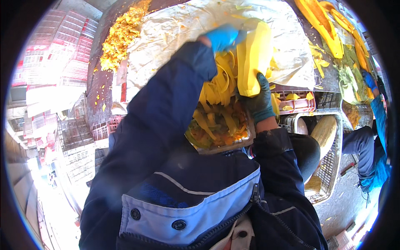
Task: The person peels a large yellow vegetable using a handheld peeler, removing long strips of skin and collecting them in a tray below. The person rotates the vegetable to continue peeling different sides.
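A large, mostly peeled yellow squash stands tilted in front of me. My right hand, in a dark green glove, grips its near end from the right and below. In a blue glove, my left hand is at the upper left side of the squash, blurred by motion. Whether it holds a tool cannot be made out. Long yellow peel strips hang and heap just left of the squash. Below them, a plastic crate at my lap holds peel and orange scraps.
White sheeting covers part of the table, with orange pulp heaped at left. Hollowed squash halves lie at right. A crate of whole squashes stands on the floor. A co-worker's blue-gloved hand is far right. Stacked crates stand left.
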Demonstrator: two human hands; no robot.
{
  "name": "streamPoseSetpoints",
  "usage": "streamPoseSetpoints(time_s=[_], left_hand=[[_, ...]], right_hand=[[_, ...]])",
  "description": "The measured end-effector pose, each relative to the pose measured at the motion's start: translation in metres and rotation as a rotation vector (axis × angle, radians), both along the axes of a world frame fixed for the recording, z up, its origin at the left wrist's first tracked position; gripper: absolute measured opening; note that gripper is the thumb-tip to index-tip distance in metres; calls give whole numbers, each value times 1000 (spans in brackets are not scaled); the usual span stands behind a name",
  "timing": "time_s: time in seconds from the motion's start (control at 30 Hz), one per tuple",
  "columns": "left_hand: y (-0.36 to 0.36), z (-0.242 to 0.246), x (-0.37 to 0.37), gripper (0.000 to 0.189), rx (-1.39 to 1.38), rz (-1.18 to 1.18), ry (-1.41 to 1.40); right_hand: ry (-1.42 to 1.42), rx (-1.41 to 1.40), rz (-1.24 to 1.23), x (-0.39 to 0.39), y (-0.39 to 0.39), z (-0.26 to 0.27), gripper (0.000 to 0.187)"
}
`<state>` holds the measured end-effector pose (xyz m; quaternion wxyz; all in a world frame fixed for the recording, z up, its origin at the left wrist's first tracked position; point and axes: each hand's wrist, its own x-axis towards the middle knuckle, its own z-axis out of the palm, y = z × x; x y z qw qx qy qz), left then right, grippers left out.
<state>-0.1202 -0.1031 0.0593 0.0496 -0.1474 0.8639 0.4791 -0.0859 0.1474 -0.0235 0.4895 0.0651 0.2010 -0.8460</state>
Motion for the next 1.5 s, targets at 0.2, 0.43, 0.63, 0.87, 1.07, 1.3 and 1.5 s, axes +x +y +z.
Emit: streamPoseSetpoints(time_s=[0.2,0.43,0.63,0.87,1.07,1.3,1.5], left_hand=[[-11,-6,-26,34,95,20,-7],[64,-92,79,39,264,342,508],[152,-50,174,36,70,359,507],[185,-27,224,39,-55,252,170],[177,-16,252,42,288,209,201],[126,22,208,46,370,370,-117],[94,17,97,43,788,444,-32]], right_hand=[[44,58,-35,3,-1,4,50],[85,42,-26,7,-8,7,52],[16,-36,2,10,-9,14,54],[85,77,-113,7,-12,16,49],[-79,-196,12,-1,0,7,53],[-46,-223,8,-7,11,5,61],[-65,-255,-63,-4,4,-2,55]])
